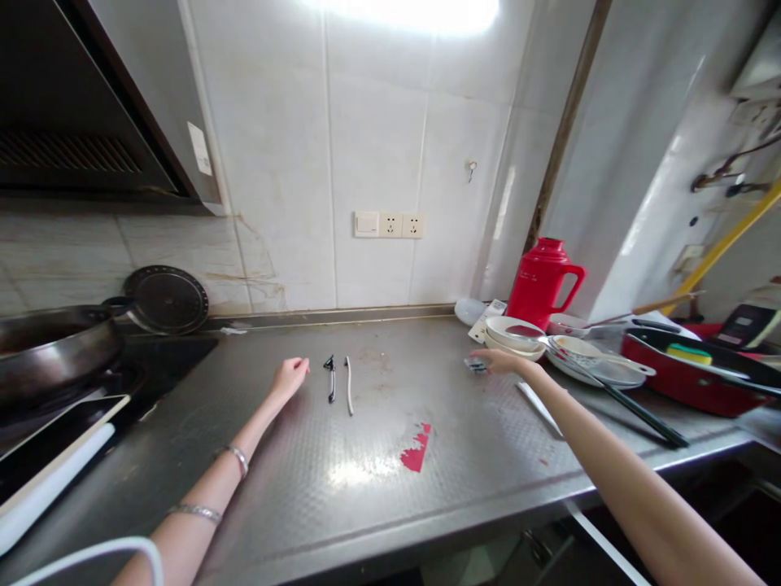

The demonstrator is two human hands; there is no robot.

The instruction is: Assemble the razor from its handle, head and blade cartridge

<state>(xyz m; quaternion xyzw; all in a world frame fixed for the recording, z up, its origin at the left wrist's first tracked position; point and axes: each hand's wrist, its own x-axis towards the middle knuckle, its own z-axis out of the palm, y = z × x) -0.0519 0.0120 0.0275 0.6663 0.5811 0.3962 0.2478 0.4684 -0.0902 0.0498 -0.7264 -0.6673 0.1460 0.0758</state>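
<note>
My left hand (291, 376) rests on the steel counter (274, 488), its fingers curled in, with nothing showing in them. Just right of it lie a short black item with a shiny shaft (330, 379) and a thin white strip (350, 386), side by side and apart from the hand. Over at the right, my right hand (505, 360) has its fingertips closed on a small silvery, see-through piece with dark marks (474, 365), low at the counter. Its exact kind is too small to make out.
A torn red patch (416, 449) marks the counter's middle. Right of my right hand stand stacked bowls (516, 332), a red thermos (543, 281), a black-handled utensil (647, 417) and a red pan (659, 370). At left are a stove with a steel pan (61, 342) and a black round disc (166, 299).
</note>
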